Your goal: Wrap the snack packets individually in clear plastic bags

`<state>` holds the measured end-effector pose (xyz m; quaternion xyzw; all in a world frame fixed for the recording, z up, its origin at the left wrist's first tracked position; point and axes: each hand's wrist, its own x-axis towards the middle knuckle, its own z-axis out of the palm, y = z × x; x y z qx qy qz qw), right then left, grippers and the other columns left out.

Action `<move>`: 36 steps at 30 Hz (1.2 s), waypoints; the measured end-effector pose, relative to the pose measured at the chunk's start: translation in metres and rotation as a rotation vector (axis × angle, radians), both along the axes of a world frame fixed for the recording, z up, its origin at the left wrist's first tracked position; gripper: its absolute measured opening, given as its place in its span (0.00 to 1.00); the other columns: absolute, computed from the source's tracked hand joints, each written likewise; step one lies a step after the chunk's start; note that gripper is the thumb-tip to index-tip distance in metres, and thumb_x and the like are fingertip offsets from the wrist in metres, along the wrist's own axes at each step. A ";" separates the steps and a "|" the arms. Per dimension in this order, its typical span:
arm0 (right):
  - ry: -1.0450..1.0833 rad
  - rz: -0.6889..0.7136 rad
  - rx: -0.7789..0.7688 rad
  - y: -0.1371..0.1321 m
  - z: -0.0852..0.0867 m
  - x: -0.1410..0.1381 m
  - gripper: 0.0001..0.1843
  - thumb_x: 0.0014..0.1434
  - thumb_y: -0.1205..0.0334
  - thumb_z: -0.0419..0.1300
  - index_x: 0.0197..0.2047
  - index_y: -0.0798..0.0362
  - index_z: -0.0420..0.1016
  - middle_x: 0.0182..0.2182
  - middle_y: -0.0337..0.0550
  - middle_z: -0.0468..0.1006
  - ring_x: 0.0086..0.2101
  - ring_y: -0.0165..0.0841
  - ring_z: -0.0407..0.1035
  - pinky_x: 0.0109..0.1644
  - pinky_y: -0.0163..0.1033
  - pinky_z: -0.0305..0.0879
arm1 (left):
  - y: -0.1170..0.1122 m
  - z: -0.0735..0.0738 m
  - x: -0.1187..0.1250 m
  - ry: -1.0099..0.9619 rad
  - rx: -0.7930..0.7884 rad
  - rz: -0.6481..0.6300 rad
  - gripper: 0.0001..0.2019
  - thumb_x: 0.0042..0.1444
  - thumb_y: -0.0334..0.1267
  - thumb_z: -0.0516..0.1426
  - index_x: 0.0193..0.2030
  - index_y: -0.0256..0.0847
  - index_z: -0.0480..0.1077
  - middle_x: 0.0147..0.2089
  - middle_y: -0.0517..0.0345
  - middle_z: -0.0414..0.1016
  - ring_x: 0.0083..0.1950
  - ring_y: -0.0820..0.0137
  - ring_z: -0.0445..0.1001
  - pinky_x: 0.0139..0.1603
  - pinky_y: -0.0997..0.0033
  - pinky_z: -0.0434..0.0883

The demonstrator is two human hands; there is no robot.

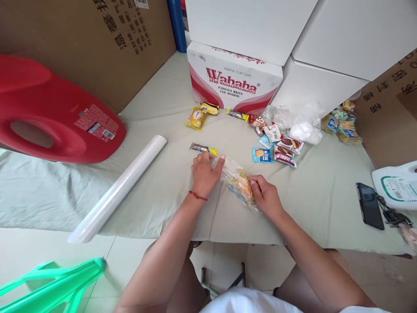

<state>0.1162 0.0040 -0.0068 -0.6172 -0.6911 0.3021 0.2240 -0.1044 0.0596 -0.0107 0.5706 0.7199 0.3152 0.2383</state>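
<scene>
My right hand (267, 195) is closed on the side of a clear plastic bag (232, 167), its thumb and fingers pinching the film. Inside the bag lie a yellowish wrapped snack (241, 183) and a bluish packet, partly blurred by the plastic. At the bag's left end is my left hand (206, 174), fingers apart from the thumb. Its fingertips reach the near edge of a yellow and dark snack stick (203, 149) on the cloth; whether they press on it I cannot tell. The thumb rests close to the bag's edge.
A blue packet (262, 155) and red-brown wrapped snacks (285, 155) lie right, before crumpled clear bags (301, 121). Filled snack bags (345, 124) sit further right. Yellow packets (196, 118) lie by a Wahaha carton (233, 80). Left are a film roll (120, 187) and red jug (61, 117); right, a phone (370, 205).
</scene>
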 end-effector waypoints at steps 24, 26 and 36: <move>0.203 0.023 -0.022 -0.008 -0.006 0.008 0.12 0.68 0.48 0.55 0.44 0.48 0.66 0.21 0.30 0.66 0.22 0.30 0.63 0.30 0.36 0.60 | -0.059 -0.002 0.048 0.193 0.233 -0.410 0.17 0.69 0.40 0.50 0.55 0.40 0.77 0.37 0.50 0.75 0.41 0.62 0.73 0.42 0.63 0.69; 0.220 0.022 -0.043 -0.007 -0.006 0.007 0.13 0.69 0.48 0.54 0.40 0.48 0.68 0.21 0.31 0.67 0.22 0.30 0.62 0.29 0.36 0.59 | -0.058 -0.001 0.049 0.210 0.204 -0.410 0.19 0.69 0.40 0.50 0.58 0.39 0.75 0.38 0.50 0.75 0.42 0.61 0.74 0.43 0.62 0.69; 0.072 0.029 0.261 -0.005 0.009 0.014 0.13 0.63 0.49 0.63 0.46 0.48 0.78 0.44 0.48 0.75 0.40 0.39 0.68 0.45 0.46 0.70 | -0.055 -0.003 0.046 0.122 0.130 -0.393 0.25 0.69 0.42 0.50 0.70 0.40 0.61 0.39 0.53 0.78 0.43 0.62 0.76 0.48 0.61 0.68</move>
